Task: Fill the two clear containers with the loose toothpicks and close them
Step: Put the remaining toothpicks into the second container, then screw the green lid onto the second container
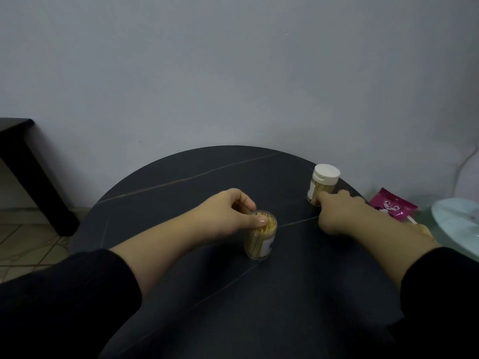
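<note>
An open clear container (260, 242) full of upright toothpicks stands near the middle of the round dark table (197, 182). My left hand (228, 212) grips its rim, thumb over the toothpick tips. A second clear container (320, 189) with a white lid (326, 173) stands at the far right of the table. My right hand (342, 213) reaches to its base, fingers curled, fingertips against its lower wall. Whether they hold it is hidden by the back of the hand.
A pink packet (392, 207) lies at the table's right edge, beside a pale round plate (458, 224). A dark piece of furniture (28, 164) stands on the tiled floor at the left. A grey wall lies behind the table.
</note>
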